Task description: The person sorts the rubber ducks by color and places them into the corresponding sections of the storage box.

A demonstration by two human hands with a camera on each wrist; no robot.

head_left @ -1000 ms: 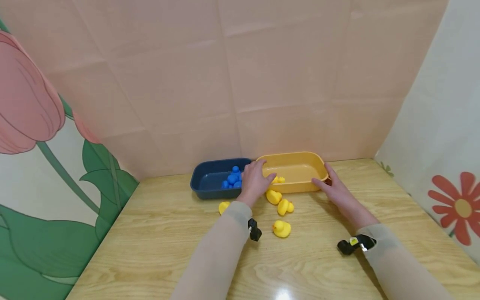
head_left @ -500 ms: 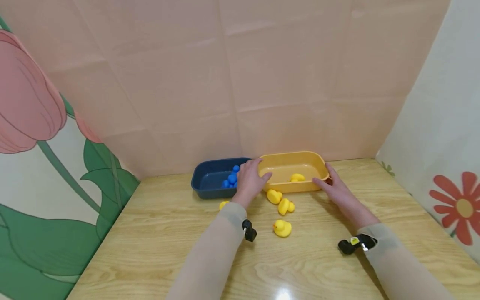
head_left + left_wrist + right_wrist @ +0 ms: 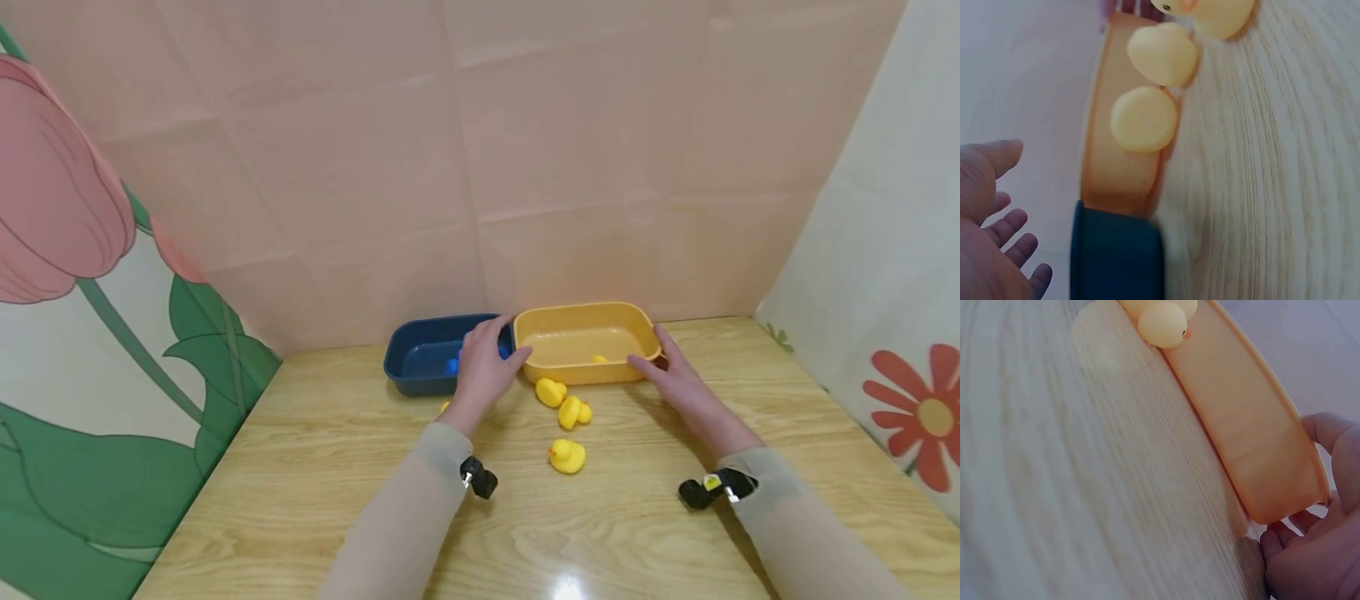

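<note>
My left hand (image 3: 480,371) hovers over the right part of the dark blue tray (image 3: 420,386), hiding most of the small blue figures (image 3: 452,366) inside. In the left wrist view this hand (image 3: 997,231) has spread fingers with nothing between them. My right hand (image 3: 675,383) holds the right end of the yellow tray (image 3: 585,377). The right wrist view has the thumb on the tray's rim and fingers curled round its outer end. Inside this tray a bit of a yellow rubber duck (image 3: 599,358) shows above the front rim.
In front of the yellow tray lie rubber ducks, one (image 3: 551,392) close to its wall, another (image 3: 574,412) beside it, and a third (image 3: 567,457) nearer me. My left wrist mostly covers one more duck (image 3: 446,407). A pink-beige backdrop (image 3: 360,208) rises behind both trays.
My left hand has drawn left from the yellow tray's edge to over the blue tray. The duck in the yellow tray has shifted right. The right hand keeps its place.
</note>
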